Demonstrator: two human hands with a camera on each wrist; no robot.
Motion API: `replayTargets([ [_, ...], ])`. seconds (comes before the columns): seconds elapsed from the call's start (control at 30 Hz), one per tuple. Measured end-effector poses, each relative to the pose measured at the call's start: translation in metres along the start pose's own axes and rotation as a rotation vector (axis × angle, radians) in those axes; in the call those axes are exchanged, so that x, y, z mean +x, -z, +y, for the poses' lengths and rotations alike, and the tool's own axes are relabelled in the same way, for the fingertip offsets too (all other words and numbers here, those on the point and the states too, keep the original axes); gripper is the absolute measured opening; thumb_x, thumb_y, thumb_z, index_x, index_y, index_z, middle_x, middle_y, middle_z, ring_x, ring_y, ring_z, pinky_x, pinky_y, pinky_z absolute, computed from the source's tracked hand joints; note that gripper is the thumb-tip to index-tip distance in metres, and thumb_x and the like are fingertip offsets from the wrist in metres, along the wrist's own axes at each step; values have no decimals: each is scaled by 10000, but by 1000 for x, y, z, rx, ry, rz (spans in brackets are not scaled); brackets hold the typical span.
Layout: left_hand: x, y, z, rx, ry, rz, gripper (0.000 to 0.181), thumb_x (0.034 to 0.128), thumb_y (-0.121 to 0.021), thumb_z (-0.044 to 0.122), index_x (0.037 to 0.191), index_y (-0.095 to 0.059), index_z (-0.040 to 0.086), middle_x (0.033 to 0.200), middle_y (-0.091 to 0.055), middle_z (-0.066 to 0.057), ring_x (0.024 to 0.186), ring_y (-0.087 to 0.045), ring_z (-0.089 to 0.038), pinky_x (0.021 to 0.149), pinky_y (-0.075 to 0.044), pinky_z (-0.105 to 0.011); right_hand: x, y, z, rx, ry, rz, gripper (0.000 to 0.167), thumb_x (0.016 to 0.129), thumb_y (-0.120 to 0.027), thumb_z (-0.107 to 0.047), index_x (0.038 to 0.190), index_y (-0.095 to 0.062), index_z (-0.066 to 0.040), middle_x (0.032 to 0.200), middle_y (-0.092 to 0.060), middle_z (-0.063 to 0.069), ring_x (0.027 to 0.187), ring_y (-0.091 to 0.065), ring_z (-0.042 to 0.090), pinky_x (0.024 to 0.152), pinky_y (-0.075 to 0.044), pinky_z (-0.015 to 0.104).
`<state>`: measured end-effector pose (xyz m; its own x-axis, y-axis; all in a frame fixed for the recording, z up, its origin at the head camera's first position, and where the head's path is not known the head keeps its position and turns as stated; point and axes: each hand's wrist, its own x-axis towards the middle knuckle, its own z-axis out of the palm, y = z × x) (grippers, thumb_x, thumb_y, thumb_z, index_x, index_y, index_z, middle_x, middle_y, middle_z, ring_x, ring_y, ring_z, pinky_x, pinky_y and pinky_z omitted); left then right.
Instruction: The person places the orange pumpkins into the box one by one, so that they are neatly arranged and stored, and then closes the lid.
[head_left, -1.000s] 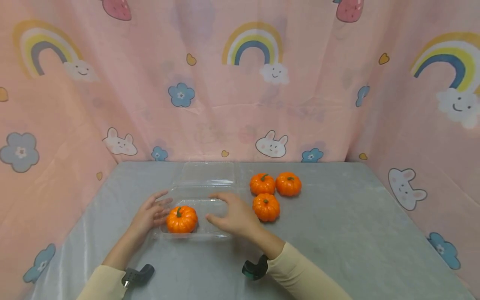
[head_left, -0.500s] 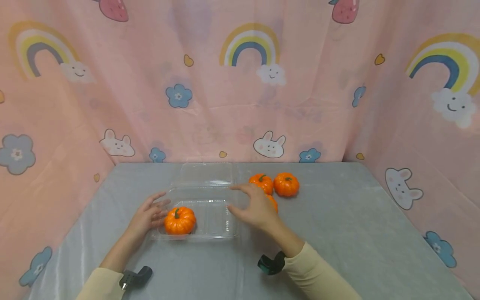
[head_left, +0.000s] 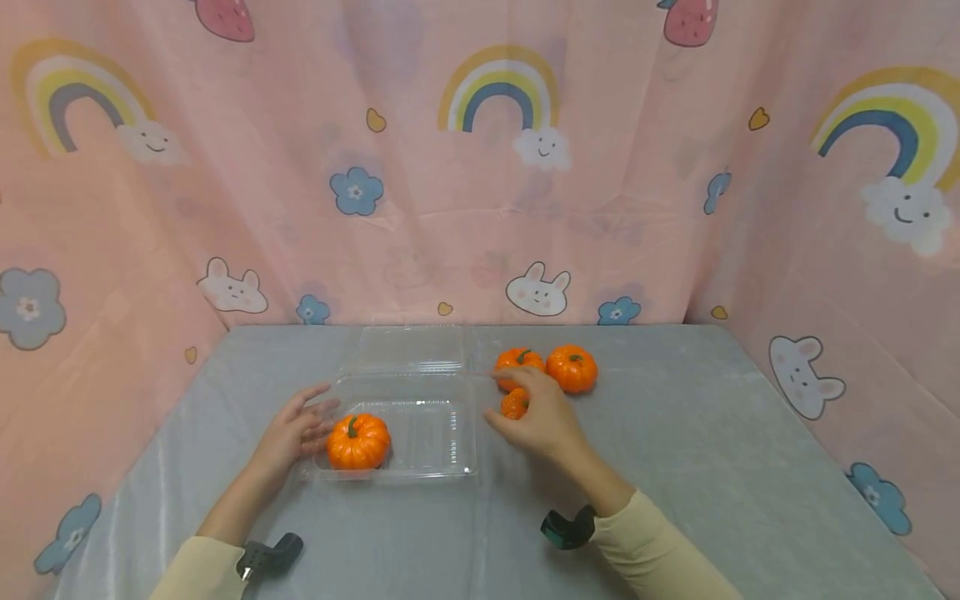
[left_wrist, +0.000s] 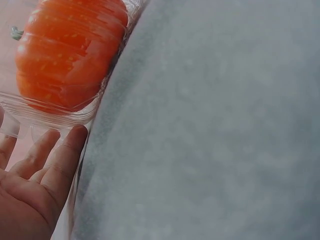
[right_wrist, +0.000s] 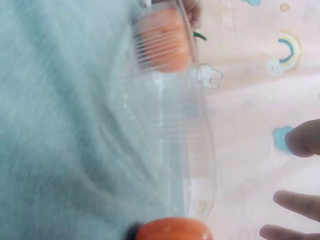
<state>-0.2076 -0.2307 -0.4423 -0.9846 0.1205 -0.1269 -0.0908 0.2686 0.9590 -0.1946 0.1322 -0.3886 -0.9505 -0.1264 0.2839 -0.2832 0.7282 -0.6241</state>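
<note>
A clear plastic clamshell box (head_left: 423, 437) lies opened on the table, its lid (head_left: 412, 346) folded back. One small orange pumpkin (head_left: 358, 443) sits in its left end. My left hand (head_left: 296, 429) rests beside that end; in the left wrist view the fingertips (left_wrist: 75, 137) touch the ridged wall with fingers extended. Over the nearest loose pumpkin (head_left: 514, 405) hovers my right hand (head_left: 547, 417), thumb and fingers spread, partly covering it. The right wrist view shows these fingers (right_wrist: 300, 204) apart, and a pumpkin (right_wrist: 174, 230) at the bottom edge.
Two more pumpkins stand just behind the right hand: one (head_left: 517, 360) partly covered by its fingers, another (head_left: 572, 369) to its right. A grey cloth covers the table (head_left: 712, 467). A pink patterned curtain (head_left: 465, 225) encloses the back and sides.
My right hand has moved right, from above the box to the loose pumpkins. The left hand stays at the box's left end; the pumpkin in the box keeps its place.
</note>
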Motion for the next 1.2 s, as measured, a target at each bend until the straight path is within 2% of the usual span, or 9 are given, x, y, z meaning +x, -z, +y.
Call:
replayTargets([
  [0.23, 1, 0, -2, 4, 1, 9, 513, 998, -353, 150, 1506, -282, 143, 1501, -392, -213, 1181, -576, -321, 875, -553, -280, -2, 0, 17, -61, -56, 2, 501, 736, -753, -364, 1187, -663, -165, 1249, -620, 66, 1192, -521, 310, 1025, -425, 530],
  [0.63, 1, 0, -1, 8, 2, 4, 510, 1008, -351, 160, 1512, -271, 153, 1506, -384, -210, 1186, -575, -318, 885, -550, -284, -5, -1, 37, -104, -108, -29, 586, 725, -756, -463, 1222, -642, -175, 1214, -604, 83, 1091, -558, 282, 954, -483, 499],
  [0.83, 0, 0, -1, 5, 4, 9, 509, 1006, -354, 160, 1509, -274, 146, 1501, -391, -212, 1154, -595, -276, 879, -551, -275, -6, -2, 43, -100, -158, -69, 626, 728, -766, -454, 1268, -607, -181, 1268, -570, 122, 1097, -558, 297, 971, -478, 527],
  [1.0, 0, 0, -1, 11, 7, 14, 508, 1003, -355, 158, 1506, -280, 151, 1498, -397, -209, 1140, -600, -267, 877, -551, -271, -5, -3, 48, -91, -161, -89, 650, 722, -781, -413, 1289, -589, -158, 1310, -562, 150, 1162, -545, 325, 1007, -449, 536],
  [1.2, 1, -1, -1, 1, 13, 16, 514, 996, -365, 148, 1504, -285, 148, 1496, -400, -209, 1108, -614, -220, 857, -553, -248, -4, -4, 51, -85, -175, -107, 676, 713, -794, -382, 1306, -574, -143, 1309, -565, 156, 1167, -542, 327, 1015, -441, 532],
])
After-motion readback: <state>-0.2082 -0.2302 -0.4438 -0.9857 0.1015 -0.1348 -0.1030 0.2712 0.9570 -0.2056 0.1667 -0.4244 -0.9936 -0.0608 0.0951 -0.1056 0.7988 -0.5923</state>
